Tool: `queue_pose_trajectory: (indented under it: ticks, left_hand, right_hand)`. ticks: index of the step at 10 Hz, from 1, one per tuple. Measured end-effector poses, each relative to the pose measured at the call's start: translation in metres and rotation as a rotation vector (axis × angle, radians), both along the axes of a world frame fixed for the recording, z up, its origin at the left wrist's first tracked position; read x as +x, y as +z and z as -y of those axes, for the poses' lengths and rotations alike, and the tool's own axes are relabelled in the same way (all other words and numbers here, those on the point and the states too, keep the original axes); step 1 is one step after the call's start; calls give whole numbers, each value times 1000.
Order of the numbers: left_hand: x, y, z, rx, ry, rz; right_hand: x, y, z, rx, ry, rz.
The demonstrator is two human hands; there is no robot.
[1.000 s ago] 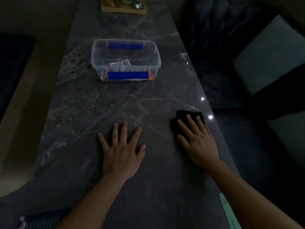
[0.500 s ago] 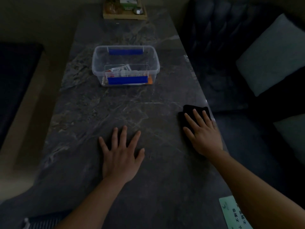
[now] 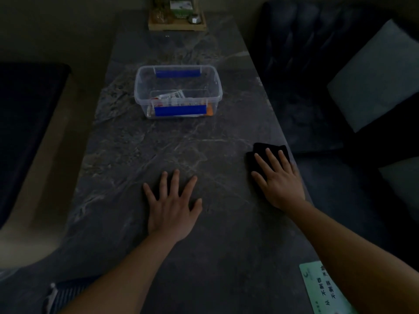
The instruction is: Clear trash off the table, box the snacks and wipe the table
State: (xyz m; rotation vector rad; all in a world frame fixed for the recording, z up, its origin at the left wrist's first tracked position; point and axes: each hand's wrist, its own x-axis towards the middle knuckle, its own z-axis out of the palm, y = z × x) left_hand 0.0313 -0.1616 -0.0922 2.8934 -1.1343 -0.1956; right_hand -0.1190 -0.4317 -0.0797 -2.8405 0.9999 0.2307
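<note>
Right hand [image 3: 280,181] is pressing flat, fingers straight, on black cloth [image 3: 269,150] near the marble table's [image 3: 127,143] right edge. Left hand [image 3: 172,209] is resting spread, palm down. Clear snack box [image 3: 178,91] is sitting mid-table.

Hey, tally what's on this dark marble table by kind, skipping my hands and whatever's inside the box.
Clear plastic box with blue handles: 1
Black cloth: 1
Wooden tray at the far end: 1
Pale green printed card: 1
Dark striped item at the near left edge, unclear what: 1
Total: 5
</note>
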Motion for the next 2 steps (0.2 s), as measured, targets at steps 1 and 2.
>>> queue_pose_trajectory:
  ticks: [1,2]
  left_hand:
    - [7,6,1,43,-2,-85]
    - [11,15,-6,41,-24,-213]
  right_hand:
    - [3,14,-3,30,-9,-63]
    - [-3,24,-30,21,-24,7]
